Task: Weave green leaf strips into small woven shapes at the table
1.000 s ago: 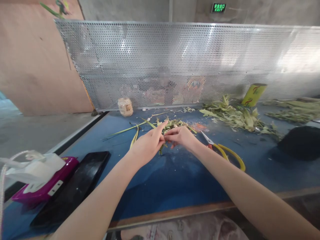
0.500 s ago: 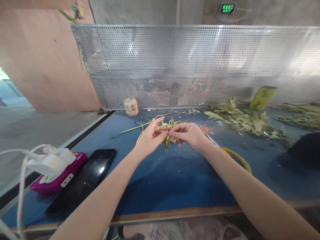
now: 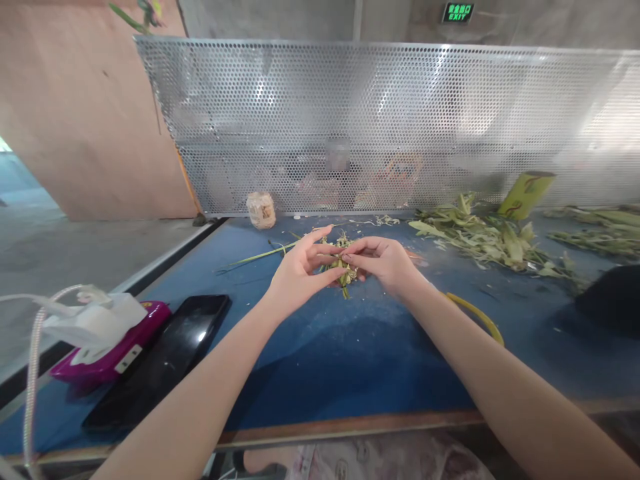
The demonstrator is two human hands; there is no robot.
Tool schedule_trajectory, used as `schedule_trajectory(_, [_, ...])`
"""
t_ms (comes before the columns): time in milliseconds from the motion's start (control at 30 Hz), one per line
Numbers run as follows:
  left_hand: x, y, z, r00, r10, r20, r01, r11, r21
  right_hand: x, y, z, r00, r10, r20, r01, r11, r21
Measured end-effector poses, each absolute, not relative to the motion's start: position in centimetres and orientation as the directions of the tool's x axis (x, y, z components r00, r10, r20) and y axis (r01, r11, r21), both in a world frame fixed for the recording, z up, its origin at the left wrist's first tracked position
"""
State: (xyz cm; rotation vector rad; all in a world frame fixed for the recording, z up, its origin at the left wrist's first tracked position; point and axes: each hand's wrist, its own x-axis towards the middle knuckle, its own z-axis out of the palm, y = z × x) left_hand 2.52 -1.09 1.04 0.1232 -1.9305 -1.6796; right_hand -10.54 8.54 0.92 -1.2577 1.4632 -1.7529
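Black tablet (image 3: 165, 357) lies far left on the blue table (image 3: 350, 363). My left hand (image 3: 299, 275) pinches the small leaf bundle (image 3: 343, 269) at mid-table, thumb against fingers. My right hand (image 3: 389, 265) closes its fingertips on the same bundle from the other side. Yellow scissors (image 3: 477, 317) show beside my right forearm

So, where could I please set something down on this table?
Bare: the table's near half, between black phone and scissors handle. Crowded: mid-table, where left hand and right hand hold the leaf bundle; leaf pile far right.
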Motion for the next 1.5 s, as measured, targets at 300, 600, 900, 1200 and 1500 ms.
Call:
schedule_trajectory(300, [2.37,-1.03,1.07,-0.846,-0.502,0.179,0.197,0.019,0.98,-10.53,8.38,0.56,-0.458,-0.795,0.398,-0.303,-0.281,-0.911])
schedule_trajectory(600, [2.38,-0.69,1.33,-0.845,-0.516,0.14,0.174,-0.018,0.985,-10.72,8.55,0.61,-0.412,-0.676,0.611,-0.587,-0.316,-0.745])
schedule_trajectory(900, [2.47,-0.9,1.26,-0.825,-0.523,0.216,0.202,0.083,0.976,-10.52,8.74,0.5,-0.382,-0.661,0.645,-0.658,-0.295,-0.693])
schedule_trajectory(1200, [2.29,-1.1,0.87,-0.794,-0.529,0.3,0.211,0.222,0.952,-11.02,8.84,0.58,-0.224,-0.678,0.7,-0.851,-0.213,-0.48])
schedule_trajectory(1500, [2.05,-1.22,0.51,-0.784,-0.554,0.28,0.204,0.197,0.959,-11.15,8.77,0.57,-0.157,-0.689,0.707,-0.92,-0.159,-0.359])
